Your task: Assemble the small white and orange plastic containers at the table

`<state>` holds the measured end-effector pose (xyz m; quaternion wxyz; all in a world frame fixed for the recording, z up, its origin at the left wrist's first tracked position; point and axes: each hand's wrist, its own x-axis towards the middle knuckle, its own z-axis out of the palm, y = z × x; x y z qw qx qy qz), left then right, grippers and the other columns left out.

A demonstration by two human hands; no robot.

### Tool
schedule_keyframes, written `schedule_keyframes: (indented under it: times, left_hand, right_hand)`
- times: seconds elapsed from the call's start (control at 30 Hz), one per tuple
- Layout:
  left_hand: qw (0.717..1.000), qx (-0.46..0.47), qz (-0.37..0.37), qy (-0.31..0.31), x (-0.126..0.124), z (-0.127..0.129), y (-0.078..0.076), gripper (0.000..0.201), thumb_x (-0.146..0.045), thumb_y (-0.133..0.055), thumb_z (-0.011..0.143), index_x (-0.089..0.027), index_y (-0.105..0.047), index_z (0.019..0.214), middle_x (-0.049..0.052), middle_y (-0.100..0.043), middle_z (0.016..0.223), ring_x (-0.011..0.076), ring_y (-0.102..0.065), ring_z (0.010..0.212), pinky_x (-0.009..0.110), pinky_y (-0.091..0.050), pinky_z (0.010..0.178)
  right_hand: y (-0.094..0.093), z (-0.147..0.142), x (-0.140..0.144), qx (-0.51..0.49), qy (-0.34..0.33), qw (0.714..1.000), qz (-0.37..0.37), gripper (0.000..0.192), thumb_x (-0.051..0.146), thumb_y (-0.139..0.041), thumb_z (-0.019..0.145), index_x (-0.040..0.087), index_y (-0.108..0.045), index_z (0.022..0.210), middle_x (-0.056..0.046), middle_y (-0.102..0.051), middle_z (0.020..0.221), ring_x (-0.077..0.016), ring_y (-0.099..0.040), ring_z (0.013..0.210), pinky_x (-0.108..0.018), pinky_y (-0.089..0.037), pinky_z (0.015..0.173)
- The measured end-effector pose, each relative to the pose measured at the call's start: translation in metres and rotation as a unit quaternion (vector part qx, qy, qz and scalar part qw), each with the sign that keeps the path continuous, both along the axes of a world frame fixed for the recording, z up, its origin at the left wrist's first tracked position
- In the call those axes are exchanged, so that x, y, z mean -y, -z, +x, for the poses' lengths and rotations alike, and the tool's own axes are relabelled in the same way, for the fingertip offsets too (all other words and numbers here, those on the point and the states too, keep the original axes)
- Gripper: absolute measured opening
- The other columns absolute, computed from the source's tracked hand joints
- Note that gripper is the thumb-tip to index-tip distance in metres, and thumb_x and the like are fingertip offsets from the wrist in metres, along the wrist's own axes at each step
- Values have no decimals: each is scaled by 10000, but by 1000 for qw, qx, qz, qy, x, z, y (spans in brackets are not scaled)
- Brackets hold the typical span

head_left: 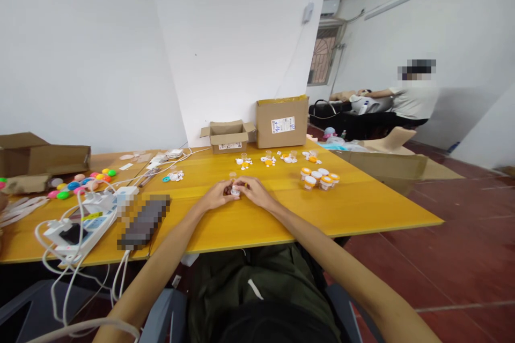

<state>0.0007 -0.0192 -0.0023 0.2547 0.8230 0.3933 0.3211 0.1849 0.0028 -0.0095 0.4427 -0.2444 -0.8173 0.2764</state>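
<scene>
Two hands meet at table centre: left hand [215,196] and right hand [254,191] pinch one small white-capped piece [235,191] between curled fingertips (details too small). Orange-lidded vials [319,178] stand at two o'clock.

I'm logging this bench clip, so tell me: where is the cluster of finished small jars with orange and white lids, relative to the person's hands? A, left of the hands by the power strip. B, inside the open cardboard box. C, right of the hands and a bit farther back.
C: the cluster of jars stands on the yellow table to the right of the right hand and left hand, slightly farther back.
</scene>
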Motion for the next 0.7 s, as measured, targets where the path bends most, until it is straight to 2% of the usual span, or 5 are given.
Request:
schedule_keyframes:
  times: [0.33,0.7]
  left_hand:
    - [1000,-12,-2,-2,-1,0,0,300,-458,-649,802,-168,-569,814,-26,-524,724,130,-485,672,255,-419,654]
    - [1000,-3,-1,0,0,-1,0,296,-451,-659,804,-164,-593,830,-25,-530,719,131,-489,670,259,-434,664]
  right_hand:
    - [-1,-1,2,12,18,1000,-15,92,223,-600,844,191,-682,814,-24,-728,820,-160,-635,742,-253,-477,699]
    - [-2,-1,3,15,8,1000,-9,140,277,-580,877,199,-690,838,-23,-721,825,-160,-622,747,-259,-474,714]
